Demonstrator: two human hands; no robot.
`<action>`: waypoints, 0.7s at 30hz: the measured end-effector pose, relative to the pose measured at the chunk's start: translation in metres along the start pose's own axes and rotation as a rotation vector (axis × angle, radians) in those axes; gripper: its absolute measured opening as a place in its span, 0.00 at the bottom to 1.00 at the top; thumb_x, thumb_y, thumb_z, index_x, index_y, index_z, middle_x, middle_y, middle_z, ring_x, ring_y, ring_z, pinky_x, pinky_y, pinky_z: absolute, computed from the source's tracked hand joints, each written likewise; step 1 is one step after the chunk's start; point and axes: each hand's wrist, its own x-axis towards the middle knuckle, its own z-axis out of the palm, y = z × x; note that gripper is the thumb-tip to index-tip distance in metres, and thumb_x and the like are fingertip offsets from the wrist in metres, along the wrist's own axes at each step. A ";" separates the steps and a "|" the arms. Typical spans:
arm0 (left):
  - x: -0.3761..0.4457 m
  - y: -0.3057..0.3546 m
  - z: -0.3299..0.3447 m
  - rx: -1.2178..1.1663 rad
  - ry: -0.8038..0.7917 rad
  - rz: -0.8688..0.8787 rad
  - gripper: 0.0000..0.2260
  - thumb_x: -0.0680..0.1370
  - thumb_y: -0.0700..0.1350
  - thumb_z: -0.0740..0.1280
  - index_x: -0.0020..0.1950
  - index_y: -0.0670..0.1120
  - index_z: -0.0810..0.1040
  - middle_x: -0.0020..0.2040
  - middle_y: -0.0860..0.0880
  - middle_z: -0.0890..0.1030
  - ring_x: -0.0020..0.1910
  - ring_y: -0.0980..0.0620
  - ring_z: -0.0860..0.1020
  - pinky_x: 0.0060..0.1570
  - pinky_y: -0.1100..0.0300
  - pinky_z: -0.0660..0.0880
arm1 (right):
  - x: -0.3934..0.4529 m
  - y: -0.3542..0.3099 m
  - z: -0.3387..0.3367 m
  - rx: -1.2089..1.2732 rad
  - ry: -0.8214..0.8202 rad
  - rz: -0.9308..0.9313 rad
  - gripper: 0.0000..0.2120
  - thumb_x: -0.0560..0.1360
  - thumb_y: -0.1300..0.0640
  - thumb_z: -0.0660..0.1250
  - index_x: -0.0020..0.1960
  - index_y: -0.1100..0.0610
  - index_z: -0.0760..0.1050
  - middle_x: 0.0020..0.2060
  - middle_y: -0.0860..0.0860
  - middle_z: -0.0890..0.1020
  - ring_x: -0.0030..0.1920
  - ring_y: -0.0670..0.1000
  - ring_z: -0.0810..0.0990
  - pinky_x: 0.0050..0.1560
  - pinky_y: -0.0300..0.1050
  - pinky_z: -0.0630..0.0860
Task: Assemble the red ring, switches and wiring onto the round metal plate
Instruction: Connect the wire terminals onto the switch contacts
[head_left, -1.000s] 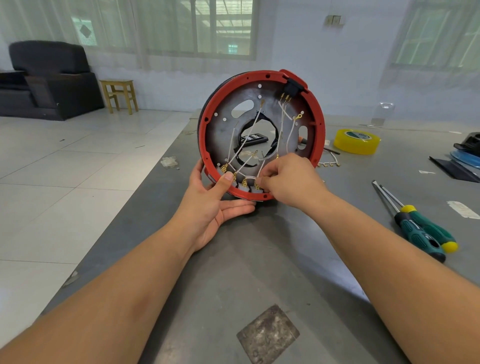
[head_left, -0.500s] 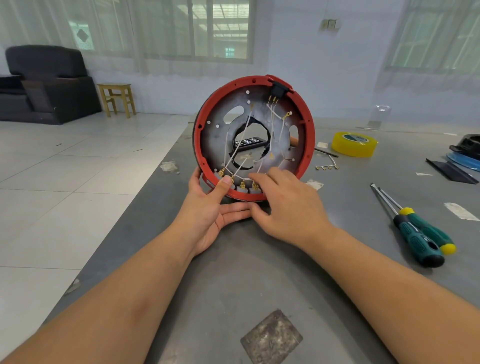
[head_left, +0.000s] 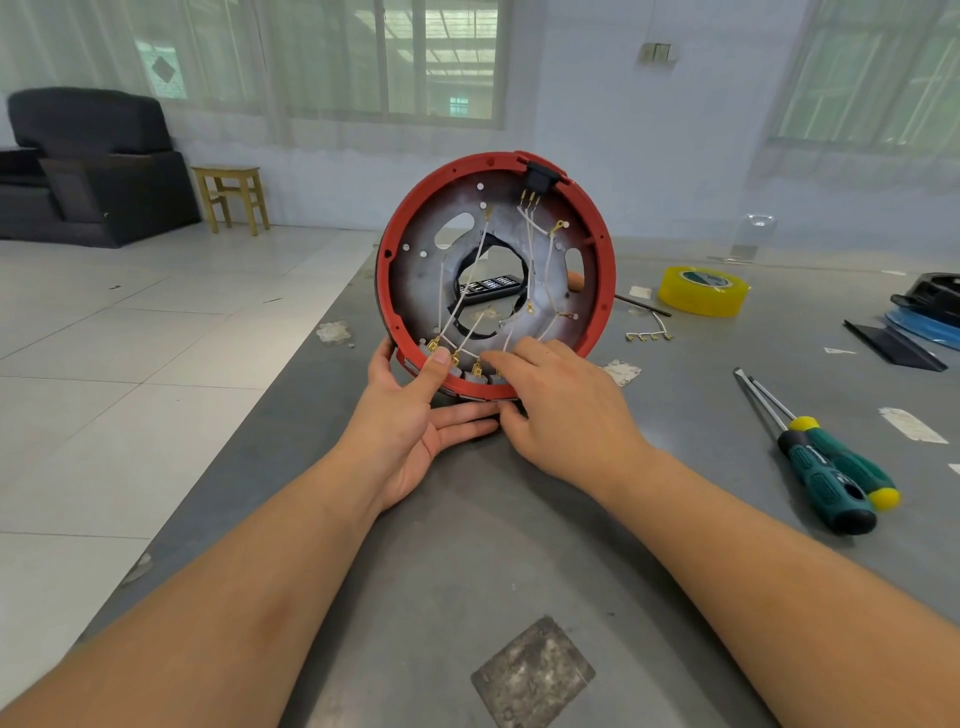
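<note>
Upright on the grey worktable (head_left: 363, 571), the round metal plate (head_left: 415, 280) with red ring (head_left: 605, 291) is gripped at its lower rim by the left hand (head_left: 410, 426), while the right hand (head_left: 561, 410), fingers extended, touches the white wiring (head_left: 467, 291).

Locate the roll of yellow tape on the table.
In the head view, the yellow tape roll lies flat on the table's far right, beyond the screwdrivers.

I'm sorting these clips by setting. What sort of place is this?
Probably an informal workshop set up in a plain tiled room, not a factory. A grey worktable holds two screwdrivers and a yellow tape roll; a black armchair and wooden stool stand behind.
</note>
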 end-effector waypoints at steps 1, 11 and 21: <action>0.000 0.000 0.000 0.001 0.004 0.001 0.26 0.84 0.43 0.68 0.77 0.61 0.62 0.62 0.36 0.82 0.50 0.25 0.84 0.45 0.34 0.84 | 0.000 0.001 0.000 0.000 0.000 -0.005 0.21 0.76 0.54 0.67 0.69 0.52 0.76 0.53 0.50 0.80 0.52 0.56 0.79 0.44 0.52 0.79; 0.001 0.001 0.001 0.035 0.012 -0.006 0.28 0.84 0.44 0.68 0.78 0.61 0.59 0.60 0.35 0.84 0.51 0.26 0.85 0.48 0.32 0.83 | 0.005 -0.003 -0.002 0.327 0.191 0.361 0.15 0.79 0.53 0.64 0.64 0.52 0.79 0.52 0.49 0.84 0.52 0.53 0.82 0.50 0.49 0.78; 0.002 -0.001 -0.001 0.051 -0.022 -0.021 0.31 0.83 0.45 0.70 0.77 0.67 0.58 0.61 0.38 0.83 0.51 0.26 0.85 0.46 0.36 0.84 | 0.021 -0.006 -0.005 0.756 0.105 0.535 0.07 0.80 0.54 0.66 0.54 0.50 0.83 0.25 0.42 0.81 0.26 0.41 0.81 0.33 0.29 0.73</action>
